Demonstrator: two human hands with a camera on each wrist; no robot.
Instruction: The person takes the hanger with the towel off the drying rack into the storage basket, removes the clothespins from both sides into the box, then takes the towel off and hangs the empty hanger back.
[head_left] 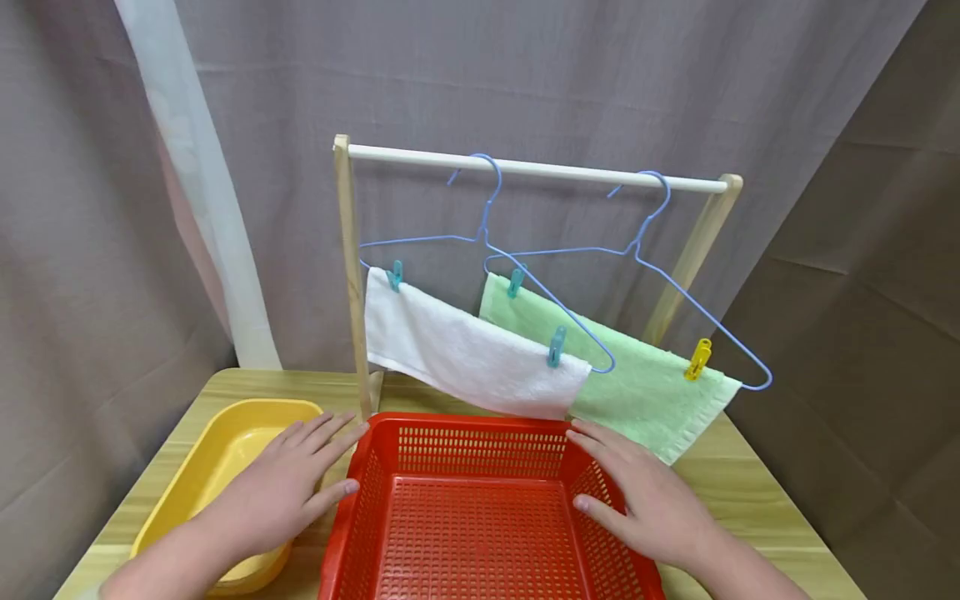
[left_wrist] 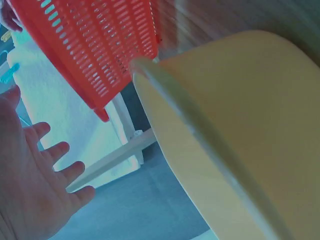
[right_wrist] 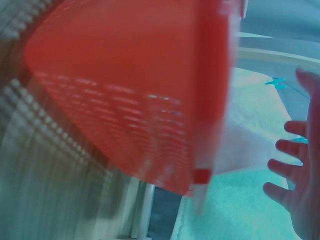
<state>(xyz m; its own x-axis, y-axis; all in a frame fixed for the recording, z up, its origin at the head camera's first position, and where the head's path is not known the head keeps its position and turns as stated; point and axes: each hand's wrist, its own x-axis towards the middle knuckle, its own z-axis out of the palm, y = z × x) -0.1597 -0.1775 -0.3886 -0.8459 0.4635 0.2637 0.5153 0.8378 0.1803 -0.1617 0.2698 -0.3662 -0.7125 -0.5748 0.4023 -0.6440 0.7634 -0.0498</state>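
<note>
A red perforated basket (head_left: 480, 533) stands on the table in front, with nothing inside it. My left hand (head_left: 288, 479) hovers by its left rim, fingers spread, over the edge of a yellow tub (head_left: 225, 467). Over the right rim my right hand (head_left: 648, 496) is stretched out with the fingers straight. Neither hand holds anything; the left wrist view shows that palm (left_wrist: 35, 185) facing the basket side. Behind hang a white towel (head_left: 465, 346) and a green towel (head_left: 630, 375), each clipped to a blue hanger (head_left: 555, 300).
A wooden rack with a white rod (head_left: 555, 170) carries both hangers behind the basket. Teal clips (head_left: 557, 346) and one yellow clip (head_left: 698, 360) pinch the towels. Grey curtains (head_left: 420, 75) hang behind the wooden table (head_left: 757, 492).
</note>
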